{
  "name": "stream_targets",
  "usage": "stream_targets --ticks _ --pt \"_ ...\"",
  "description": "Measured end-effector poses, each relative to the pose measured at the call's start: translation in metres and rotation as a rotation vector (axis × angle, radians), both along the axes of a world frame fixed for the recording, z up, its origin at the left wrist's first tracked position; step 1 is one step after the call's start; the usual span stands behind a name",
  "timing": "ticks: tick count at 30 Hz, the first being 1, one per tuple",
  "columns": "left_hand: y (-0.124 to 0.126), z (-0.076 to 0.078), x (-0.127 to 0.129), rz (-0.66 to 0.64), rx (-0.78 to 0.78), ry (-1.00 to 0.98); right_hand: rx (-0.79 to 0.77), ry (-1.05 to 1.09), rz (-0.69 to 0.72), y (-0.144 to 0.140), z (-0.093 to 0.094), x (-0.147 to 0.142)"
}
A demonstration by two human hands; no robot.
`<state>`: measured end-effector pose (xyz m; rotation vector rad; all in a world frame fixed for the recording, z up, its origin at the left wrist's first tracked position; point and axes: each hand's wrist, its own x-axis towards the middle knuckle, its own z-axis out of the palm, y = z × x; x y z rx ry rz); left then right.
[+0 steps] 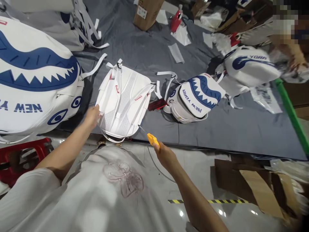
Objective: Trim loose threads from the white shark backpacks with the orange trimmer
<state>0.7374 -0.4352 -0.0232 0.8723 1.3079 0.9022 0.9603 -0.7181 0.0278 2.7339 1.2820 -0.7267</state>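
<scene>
A white backpack (125, 93) lies on the grey-covered table, its strap side facing up and its bottom towards me. My left hand (92, 116) grips its left edge near the lower corner. In my right hand (166, 155) is a yellow-handled tool (153, 140) with a thin tip; its exact kind does not show. The tip reaches the backpack's lower right edge, by a dark spot at the side. A dark red tag (156, 105) lies just right of the backpack.
Large shark-print backpacks (36, 80) crowd the left side. Smaller ones (201, 93) lie to the right, near another person's hand (298, 61). A cardboard box (147, 14) and a red bottle (176, 21) stand at the back. A red stool (26, 154) and flattened cardboard (260, 190) are below the table.
</scene>
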Motion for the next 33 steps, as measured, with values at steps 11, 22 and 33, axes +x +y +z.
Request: stream_targets --ticks 11,22,33 --pt "0.002 0.003 0.005 -0.063 -0.565 -0.457 0.307 0.429 0.068 0.061 -0.065 -0.051" --pt "-0.006 -0.022 0.006 -0.196 -0.417 -0.537 0.027 -0.113 0.113 0.038 -0.055 -0.081" --pt "0.005 -0.037 0.011 -0.467 -0.335 -0.702 0.103 -0.157 -0.138 0.064 -0.107 -0.062"
